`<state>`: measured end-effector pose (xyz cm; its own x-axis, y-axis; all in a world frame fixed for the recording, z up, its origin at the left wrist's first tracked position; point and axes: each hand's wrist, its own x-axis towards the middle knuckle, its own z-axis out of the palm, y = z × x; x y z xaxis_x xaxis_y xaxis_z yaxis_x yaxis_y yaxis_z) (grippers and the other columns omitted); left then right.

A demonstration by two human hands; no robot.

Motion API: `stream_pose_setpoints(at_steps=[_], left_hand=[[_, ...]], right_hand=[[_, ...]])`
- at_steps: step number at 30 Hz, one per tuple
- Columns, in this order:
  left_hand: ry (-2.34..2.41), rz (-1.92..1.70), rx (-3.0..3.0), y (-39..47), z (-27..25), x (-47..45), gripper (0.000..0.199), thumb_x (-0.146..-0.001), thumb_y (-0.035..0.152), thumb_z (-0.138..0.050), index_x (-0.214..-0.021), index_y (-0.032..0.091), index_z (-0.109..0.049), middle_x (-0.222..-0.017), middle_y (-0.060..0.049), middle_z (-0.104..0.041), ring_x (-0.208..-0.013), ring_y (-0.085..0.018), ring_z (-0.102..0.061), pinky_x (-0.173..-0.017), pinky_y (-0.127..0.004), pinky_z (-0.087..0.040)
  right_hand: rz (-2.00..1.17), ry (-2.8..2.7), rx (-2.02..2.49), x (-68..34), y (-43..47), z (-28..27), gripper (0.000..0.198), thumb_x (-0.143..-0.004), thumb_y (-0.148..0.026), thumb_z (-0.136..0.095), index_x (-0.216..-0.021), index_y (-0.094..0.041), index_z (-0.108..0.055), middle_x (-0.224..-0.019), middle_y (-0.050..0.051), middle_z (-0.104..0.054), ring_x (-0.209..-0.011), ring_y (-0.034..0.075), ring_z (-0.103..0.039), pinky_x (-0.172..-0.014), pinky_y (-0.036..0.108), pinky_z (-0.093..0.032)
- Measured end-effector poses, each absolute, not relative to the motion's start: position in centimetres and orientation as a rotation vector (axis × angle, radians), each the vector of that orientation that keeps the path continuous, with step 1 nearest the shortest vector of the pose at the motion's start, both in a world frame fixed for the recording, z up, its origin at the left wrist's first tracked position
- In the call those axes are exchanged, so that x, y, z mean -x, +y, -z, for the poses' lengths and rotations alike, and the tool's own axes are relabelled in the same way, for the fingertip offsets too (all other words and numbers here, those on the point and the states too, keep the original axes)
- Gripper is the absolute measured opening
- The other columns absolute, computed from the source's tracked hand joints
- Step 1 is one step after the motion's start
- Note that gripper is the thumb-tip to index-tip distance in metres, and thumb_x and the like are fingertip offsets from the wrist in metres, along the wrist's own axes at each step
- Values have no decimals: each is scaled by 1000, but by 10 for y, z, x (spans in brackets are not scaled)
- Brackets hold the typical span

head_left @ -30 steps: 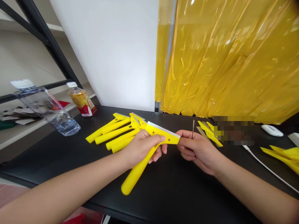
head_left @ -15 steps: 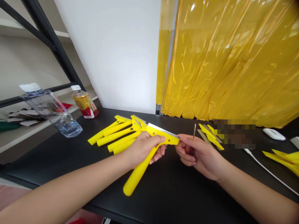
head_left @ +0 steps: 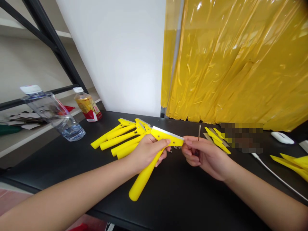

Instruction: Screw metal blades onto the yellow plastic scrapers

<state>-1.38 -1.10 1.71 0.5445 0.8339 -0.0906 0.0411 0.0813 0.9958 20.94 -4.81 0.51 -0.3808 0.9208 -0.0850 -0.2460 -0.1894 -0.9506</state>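
My left hand (head_left: 154, 149) is closed around a yellow scraper (head_left: 145, 176), its thumb on the plate near a screw hole. A silvery blade strip (head_left: 166, 132) runs along the scraper's top edge. My right hand (head_left: 202, 154) has its thumb and forefinger at the right end of the scraper head. Out of that hand sticks the thin metal shaft of a screwdriver (head_left: 199, 132), pointing up; its handle is mostly hidden by the fingers. Small metal pieces (head_left: 177, 147), probably screws, lie between the hands. Several more yellow scrapers (head_left: 120, 139) lie fanned out behind my left hand.
Yellow plates and strips (head_left: 218, 139) lie behind my right hand, more yellow parts (head_left: 293, 162) at the far right. A white cable (head_left: 276, 173) and a white case (head_left: 282, 138) are there too. A large bottle (head_left: 64, 122) and a smaller drink bottle (head_left: 88, 106) stand left.
The scraper head has tilted or shifted slightly, and its handle end has moved a little right. Small metal pieces on the table now show between the hands. Both hands keep their hold.
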Motion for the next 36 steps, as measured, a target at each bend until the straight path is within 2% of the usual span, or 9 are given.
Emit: stream_pose_setpoints(at_steps=[1,3,6,10,14,18,21,26,36], left_hand=[[832,-720,-1363,-10,-17,14,32,-95,42,-60,-76,16,-62,-49,2,-53,-37,-9,-46,-39,-20,-36],[840,-748,-1333,-7,-16,14,31,-95,41,-60,-75,16,-61,-49,2,-53,-37,-9,-45,-38,-20,-36],[859,-768,-1289,-3,-17,15,32,-95,40,-60,-72,17,-60,-48,2,-52,-36,-9,-44,-38,-20,-35],[880,-771,-1259,-1,-17,16,32,-94,38,-61,-70,17,-58,-48,2,-52,-37,-9,-44,-38,-20,-34],[880,-755,-1286,-2,-17,15,32,-94,39,-60,-70,18,-56,-49,2,-52,-38,-10,-45,-38,-20,-35],[868,-746,-1343,-2,-16,15,33,-94,40,-59,-70,18,-57,-50,2,-52,-39,-10,-46,-39,-21,-37],[875,-746,-1364,-4,-16,15,34,-94,41,-58,-70,18,-58,-49,2,-52,-38,-10,-46,-39,-21,-38],[886,-716,-1372,-8,-17,15,33,-94,41,-57,-71,17,-60,-49,2,-52,-39,-10,-46,-40,-20,-39],[898,-712,-1384,-11,-19,14,34,-94,40,-55,-70,17,-61,-48,1,-51,-38,-9,-44,-39,-19,-39]], right_hand=[[-1592,-1280,963,-212,-45,-4,12,-96,-33,-58,-96,-21,-60,-76,-2,-48,-56,9,-36,-50,24,-26],[-1259,-1515,1142,-221,-38,-1,20,-95,-31,-51,-111,-24,-60,-85,1,-55,-64,14,-47,-55,27,-40],[-848,-1721,1362,-239,-27,4,27,-97,-35,-47,-118,-27,-62,-103,6,-65,-84,21,-60,-74,36,-52],[-503,-1821,1582,-260,-23,1,33,-94,-39,-57,-124,-32,-67,-122,9,-69,-112,32,-62,-100,50,-45],[-345,-1882,1705,-263,-27,-6,21,-91,-35,-57,-109,-28,-68,-107,9,-73,-100,33,-65,-93,51,-47],[-355,-1928,1677,-258,-29,-8,22,-96,-36,-55,-114,-33,-67,-108,4,-74,-97,26,-67,-85,41,-51],[-546,-1803,1543,-255,-30,-8,22,-96,-41,-62,-116,-32,-66,-97,2,-73,-89,22,-67,-78,36,-51],[-997,-1371,1266,-249,-29,-10,26,-89,-46,-77,-98,-23,-70,-83,1,-68,-74,16,-59,-70,31,-47],[-1108,-1246,1250,-233,-21,22,41,-89,-58,-72,-78,-20,-64,-64,0,-60,-60,14,-52,-58,29,-41]])
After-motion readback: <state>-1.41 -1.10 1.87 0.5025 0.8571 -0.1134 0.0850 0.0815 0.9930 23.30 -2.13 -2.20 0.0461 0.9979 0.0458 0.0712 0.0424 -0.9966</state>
